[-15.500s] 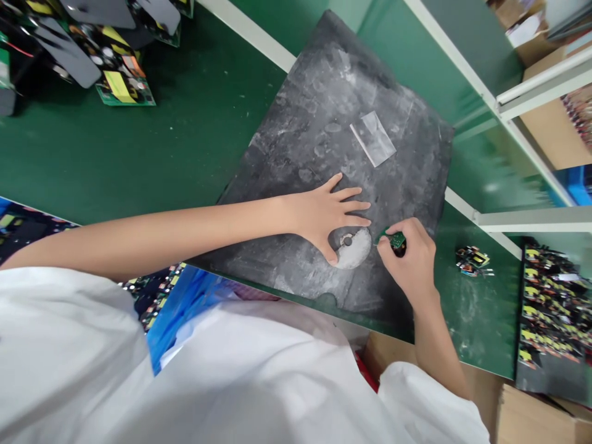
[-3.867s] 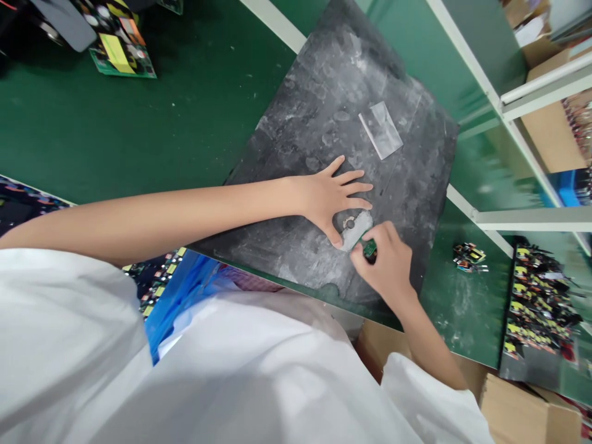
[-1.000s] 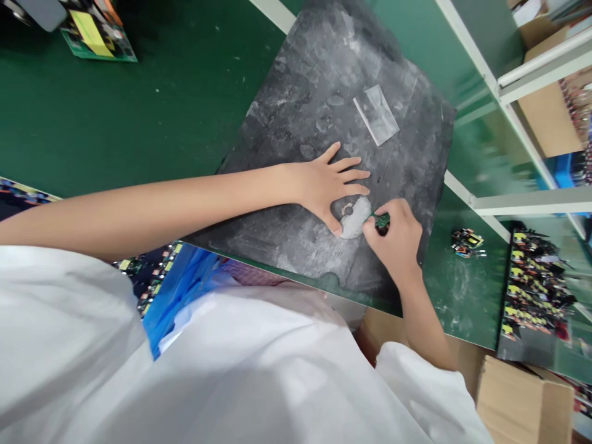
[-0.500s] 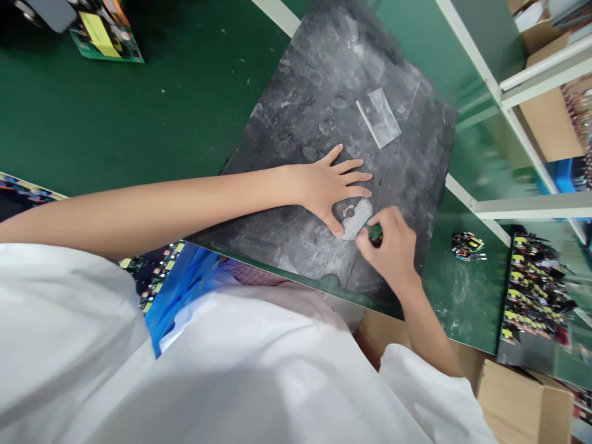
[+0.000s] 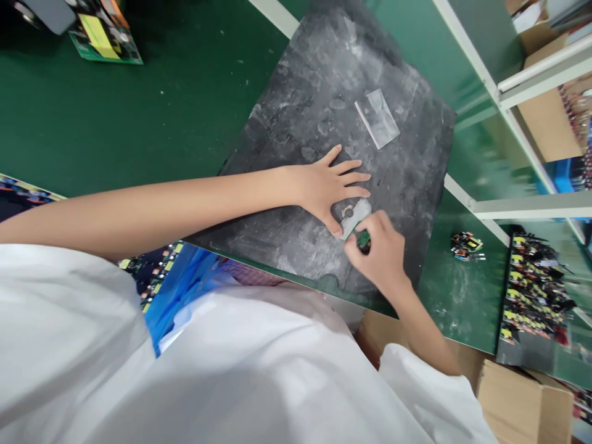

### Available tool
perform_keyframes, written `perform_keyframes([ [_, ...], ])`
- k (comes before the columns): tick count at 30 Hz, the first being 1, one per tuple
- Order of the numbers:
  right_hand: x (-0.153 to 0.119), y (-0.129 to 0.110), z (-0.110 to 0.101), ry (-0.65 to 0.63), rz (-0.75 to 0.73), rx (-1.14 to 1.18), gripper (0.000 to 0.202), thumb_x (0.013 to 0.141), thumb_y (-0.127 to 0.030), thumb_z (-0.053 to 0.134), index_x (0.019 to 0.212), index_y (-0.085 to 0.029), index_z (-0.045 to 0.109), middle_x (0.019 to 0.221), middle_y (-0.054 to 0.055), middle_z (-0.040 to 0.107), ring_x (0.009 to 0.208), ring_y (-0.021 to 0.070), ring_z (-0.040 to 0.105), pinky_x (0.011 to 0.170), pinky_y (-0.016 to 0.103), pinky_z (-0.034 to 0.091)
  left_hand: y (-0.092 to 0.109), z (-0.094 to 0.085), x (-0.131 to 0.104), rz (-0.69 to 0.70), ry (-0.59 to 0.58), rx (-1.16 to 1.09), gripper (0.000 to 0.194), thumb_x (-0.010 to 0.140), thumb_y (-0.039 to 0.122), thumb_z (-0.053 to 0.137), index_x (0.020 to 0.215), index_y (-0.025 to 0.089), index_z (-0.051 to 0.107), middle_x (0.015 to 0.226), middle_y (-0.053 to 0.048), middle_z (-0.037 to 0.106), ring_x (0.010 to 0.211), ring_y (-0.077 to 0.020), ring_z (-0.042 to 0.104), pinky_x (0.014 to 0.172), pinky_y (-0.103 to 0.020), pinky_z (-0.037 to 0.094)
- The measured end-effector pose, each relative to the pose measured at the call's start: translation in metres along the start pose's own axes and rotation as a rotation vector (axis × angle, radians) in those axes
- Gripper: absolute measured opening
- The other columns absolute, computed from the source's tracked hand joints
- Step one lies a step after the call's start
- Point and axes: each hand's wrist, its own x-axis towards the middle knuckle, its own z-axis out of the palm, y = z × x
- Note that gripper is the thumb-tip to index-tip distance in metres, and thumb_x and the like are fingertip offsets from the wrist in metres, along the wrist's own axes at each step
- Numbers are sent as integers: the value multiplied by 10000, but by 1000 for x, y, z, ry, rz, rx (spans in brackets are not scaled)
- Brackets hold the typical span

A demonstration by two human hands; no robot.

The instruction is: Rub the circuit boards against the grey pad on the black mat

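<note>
Left hand (image 5: 321, 188) lay palm-down, fingers spread, on black mat (image 5: 296, 123). Right hand (image 5: 382, 250), curled, pinched small green circuit board between thumb and fingers. Grayish disc (image 5: 356, 219) sat between hands, partly hidden. Circuit board (image 5: 363, 238) mostly covered, details unreadable.

A glossy dark-green table (image 5: 185, 117) spans the frame, a pale straight strip (image 5: 277, 17) crossing it diagonally from top centre. White metal rails (image 5: 539, 206) cut across the right side, where even, bright light leaves soft reflections on the green surface. Brown cardboard (image 5: 548, 126) stands behind them at upper right; an open tan cardboard box (image 5: 509, 401) sits at lower right.
</note>
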Motion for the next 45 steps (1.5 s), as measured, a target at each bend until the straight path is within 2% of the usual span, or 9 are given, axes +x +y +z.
perform_keyframes([
  [3, -5, -4, 0, -38, -47, -13, 82, 730, -287, 500, 729, -217, 458, 735, -4, 491, 546, 127, 457, 470, 249, 298, 0, 0, 0, 3, -5, 6, 932, 644, 747, 509, 1439, 306, 304, 1562, 11, 169, 1445, -328, 50, 1130, -540, -118],
  [8, 13, 15, 3, 99, 71, -56, 63, 731, -267, 474, 756, -209, 472, 744, 15, 504, 611, 155, 491, 491, 256, 311, 1, -1, 1, 6, -29, 53, 946, 675, 757, 477, 1455, 254, 290, 1565, -28, 148, 1444, -337, 34, 1123, -570, -91],
  [14, -3, -6, 0, -45, -116, -68, 97, 731, -304, 495, 721, -210, 474, 723, -2, 486, 518, 118, 428, 461, 248, 281, 1, -1, 0, 0, -23, 40, 911, 678, 735, 469, 1450, 287, 289, 1564, 11, 157, 1445, -329, 40, 1131, -552, -102],
  [21, 16, 17, 3, 91, 63, -59, 66, 736, -271, 479, 761, -211, 466, 755, 15, 502, 610, 150, 483, 493, 253, 313, 0, 1, 1, -1, 1, 8, 921, 646, 750, 487, 1432, 299, 320, 1560, 16, 177, 1441, -342, 57, 1129, -541, -123],
  [25, 5, 4, 1, -23, -77, -50, 86, 727, -285, 505, 740, -215, 455, 747, 3, 485, 568, 132, 457, 477, 246, 300, 0, 0, 0, 3, -19, 22, 935, 651, 756, 476, 1446, 301, 287, 1564, 21, 155, 1445, -330, 39, 1131, -540, -120],
  [27, 3, 2, 1, -35, -101, -57, 89, 724, -288, 507, 732, -216, 455, 740, -2, 486, 548, 125, 445, 470, 246, 289, 0, 0, 0, 4, -23, 26, 935, 657, 757, 462, 1451, 299, 278, 1566, 21, 149, 1446, -329, 34, 1130, -542, -120],
  [33, 20, 18, 5, 94, 51, -55, 71, 734, -269, 480, 766, -210, 458, 754, 11, 497, 595, 142, 468, 494, 249, 313, 0, 1, 1, 7, 8, 12, 919, 665, 757, 455, 1439, 281, 315, 1561, 8, 175, 1438, -355, 63, 1130, -552, -107],
  [39, 9, 2, 4, -23, -95, -14, 93, 736, -288, 502, 739, -214, 446, 740, -1, 481, 555, 123, 451, 471, 239, 301, 0, 0, 0, 3, -24, 25, 903, 687, 742, 461, 1452, 299, 276, 1566, 29, 141, 1442, -346, 33, 1131, -538, -117],
  [45, 24, 17, 6, 93, 43, -50, 70, 734, -271, 479, 767, -214, 456, 767, 17, 507, 630, 157, 498, 504, 257, 326, 1, 0, 1, -1, -3, 18, 911, 665, 748, 475, 1438, 297, 307, 1561, 16, 169, 1440, -349, 53, 1132, -547, -102],
])
